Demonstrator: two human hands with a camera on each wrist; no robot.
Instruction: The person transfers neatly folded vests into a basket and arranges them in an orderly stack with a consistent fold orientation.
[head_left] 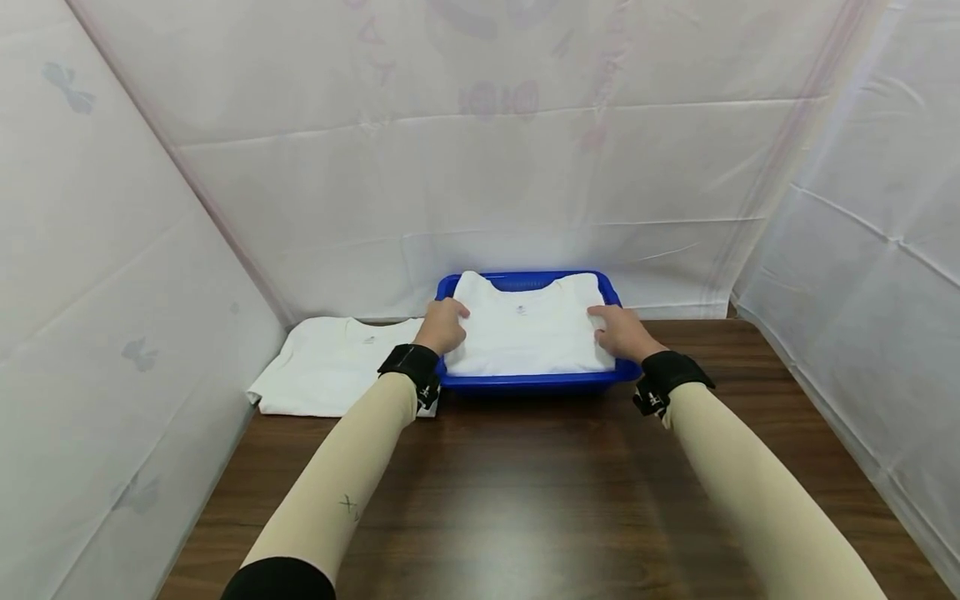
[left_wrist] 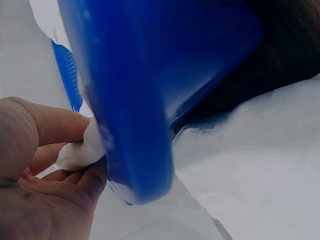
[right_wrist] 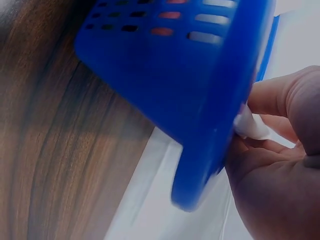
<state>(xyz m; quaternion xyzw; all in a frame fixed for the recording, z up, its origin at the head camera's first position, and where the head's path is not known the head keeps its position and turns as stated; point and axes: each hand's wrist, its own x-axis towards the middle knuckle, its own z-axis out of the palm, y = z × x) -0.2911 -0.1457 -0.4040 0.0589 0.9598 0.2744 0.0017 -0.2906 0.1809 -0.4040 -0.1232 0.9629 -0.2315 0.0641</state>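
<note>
A folded white T-shirt (head_left: 528,337) lies in a blue plastic basket (head_left: 525,382), its neckline toward the back wall. My left hand (head_left: 442,325) pinches the shirt's left side just inside the rim; in the left wrist view, thumb and fingers grip a white fold (left_wrist: 85,150) against the blue rim (left_wrist: 135,150). On the other side, my right hand (head_left: 624,332) pinches the shirt's right edge. The right wrist view has that white fold (right_wrist: 250,124) between thumb and fingers, close to the basket's slotted side (right_wrist: 160,60). What lies beneath the shirt is hidden.
Left of the basket, another folded white T-shirt (head_left: 330,371) lies on the dark wooden table (head_left: 525,500), partly behind my left wrist. White sheeting (head_left: 487,183) hangs behind the basket and along both sides of the table.
</note>
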